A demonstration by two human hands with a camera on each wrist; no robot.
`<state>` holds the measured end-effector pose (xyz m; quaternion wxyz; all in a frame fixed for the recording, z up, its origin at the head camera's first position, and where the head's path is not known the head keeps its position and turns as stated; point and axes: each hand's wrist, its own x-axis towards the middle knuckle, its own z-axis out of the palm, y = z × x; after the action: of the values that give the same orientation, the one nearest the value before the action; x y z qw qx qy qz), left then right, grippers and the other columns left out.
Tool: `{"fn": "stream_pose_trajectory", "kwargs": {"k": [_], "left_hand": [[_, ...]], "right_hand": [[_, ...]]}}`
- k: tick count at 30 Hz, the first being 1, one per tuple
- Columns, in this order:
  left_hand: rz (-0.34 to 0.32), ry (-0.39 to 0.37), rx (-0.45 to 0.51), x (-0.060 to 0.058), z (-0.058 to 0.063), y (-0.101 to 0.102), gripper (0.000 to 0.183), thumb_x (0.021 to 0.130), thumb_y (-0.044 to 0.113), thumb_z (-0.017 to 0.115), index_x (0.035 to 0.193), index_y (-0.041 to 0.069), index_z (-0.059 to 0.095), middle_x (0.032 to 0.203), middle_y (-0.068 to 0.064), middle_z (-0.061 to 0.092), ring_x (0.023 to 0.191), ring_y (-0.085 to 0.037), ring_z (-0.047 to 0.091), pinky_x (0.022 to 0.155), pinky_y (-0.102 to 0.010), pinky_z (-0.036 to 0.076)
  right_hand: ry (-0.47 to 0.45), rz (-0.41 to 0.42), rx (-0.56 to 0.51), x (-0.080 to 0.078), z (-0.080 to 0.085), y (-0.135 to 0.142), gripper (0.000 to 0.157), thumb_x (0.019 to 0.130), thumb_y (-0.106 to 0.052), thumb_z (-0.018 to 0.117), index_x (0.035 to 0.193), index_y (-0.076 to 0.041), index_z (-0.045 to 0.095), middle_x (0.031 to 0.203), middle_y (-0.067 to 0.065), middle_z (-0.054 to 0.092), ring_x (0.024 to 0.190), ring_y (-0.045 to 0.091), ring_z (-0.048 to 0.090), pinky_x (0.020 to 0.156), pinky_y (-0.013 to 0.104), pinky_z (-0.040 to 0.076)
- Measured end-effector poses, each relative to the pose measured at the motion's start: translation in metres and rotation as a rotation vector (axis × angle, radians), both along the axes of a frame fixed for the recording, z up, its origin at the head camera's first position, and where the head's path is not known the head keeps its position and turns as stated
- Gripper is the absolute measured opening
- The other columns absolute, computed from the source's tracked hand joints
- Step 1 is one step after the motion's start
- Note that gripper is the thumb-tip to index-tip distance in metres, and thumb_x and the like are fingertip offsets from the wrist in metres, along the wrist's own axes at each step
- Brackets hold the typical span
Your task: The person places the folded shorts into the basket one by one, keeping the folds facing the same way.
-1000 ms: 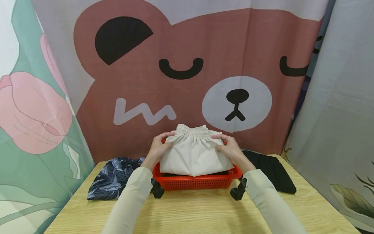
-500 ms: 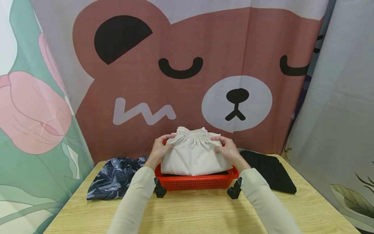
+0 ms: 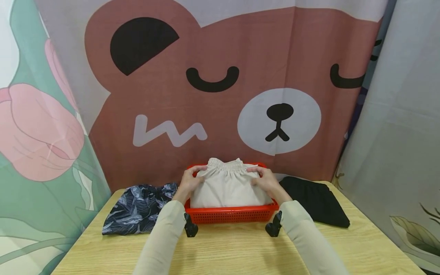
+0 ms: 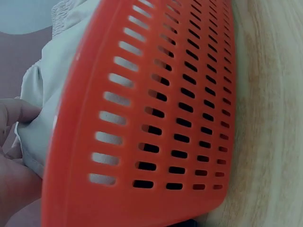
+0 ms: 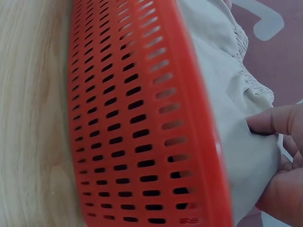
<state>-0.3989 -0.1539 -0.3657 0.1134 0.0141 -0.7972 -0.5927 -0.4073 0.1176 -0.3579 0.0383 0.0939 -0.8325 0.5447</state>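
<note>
Cream shorts (image 3: 227, 189) with a gathered elastic waistband, folded, lie in the mouth of a red perforated basket (image 3: 231, 215), waistband toward the back. My left hand (image 3: 191, 181) pinches their left side between thumb and fingers. On the opposite side my right hand (image 3: 267, 181) pinches the cloth the same way. In the left wrist view the shorts (image 4: 33, 127) show behind the basket wall (image 4: 156, 109), pale through its upper slots and dark through the lower ones. The right wrist view has the thumb and fingers (image 5: 274, 120) gripping the cloth's edge. The basket's inside is mostly hidden.
Dark leaf-patterned cloth (image 3: 137, 210) lies folded left of the basket on the wooden table (image 3: 233, 252). Folded black cloth (image 3: 317, 202) lies to the right. A bear-print curtain (image 3: 213, 114) hangs just behind the table, with more curtains at both sides.
Both hands have lowered the cream shorts deeper into the basket, and its back rim now shows. The hands have come slightly closer together. The cloths at the sides stay put.
</note>
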Motion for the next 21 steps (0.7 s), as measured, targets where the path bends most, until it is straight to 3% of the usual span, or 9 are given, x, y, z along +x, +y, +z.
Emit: {"fn": "stream_pose_trajectory", "kwargs": {"k": [7,14,21], "left_hand": [[-0.071,-0.065,-0.057,0.001,-0.001,-0.001,0.039,0.078,-0.003,0.06,0.109,0.02,0.064,0.122,-0.006,0.047,0.11,-0.028,0.042,0.087,-0.049,0.037],[-0.122,-0.094,-0.084,0.001,-0.006,-0.005,0.04,0.077,-0.004,0.058,0.11,0.016,0.063,0.117,-0.008,0.05,0.105,-0.028,0.045,0.085,-0.047,0.04],[-0.126,-0.134,-0.103,-0.001,-0.01,-0.007,0.037,0.076,-0.004,0.059,0.109,0.013,0.063,0.112,-0.006,0.054,0.1,-0.028,0.048,0.083,-0.047,0.041]], "right_hand": [[-0.055,-0.022,0.032,-0.002,-0.01,0.002,0.042,0.07,0.008,0.063,0.108,-0.011,0.063,0.128,0.01,0.044,0.11,0.025,0.037,0.088,0.041,0.036],[-0.041,0.012,0.04,-0.001,-0.016,0.002,0.043,0.069,0.009,0.062,0.109,-0.007,0.062,0.126,0.013,0.046,0.108,0.026,0.04,0.088,0.042,0.036],[-0.049,0.01,0.089,-0.003,-0.02,0.003,0.04,0.07,0.006,0.063,0.108,-0.007,0.062,0.125,0.013,0.047,0.111,0.028,0.038,0.094,0.049,0.029]]}}
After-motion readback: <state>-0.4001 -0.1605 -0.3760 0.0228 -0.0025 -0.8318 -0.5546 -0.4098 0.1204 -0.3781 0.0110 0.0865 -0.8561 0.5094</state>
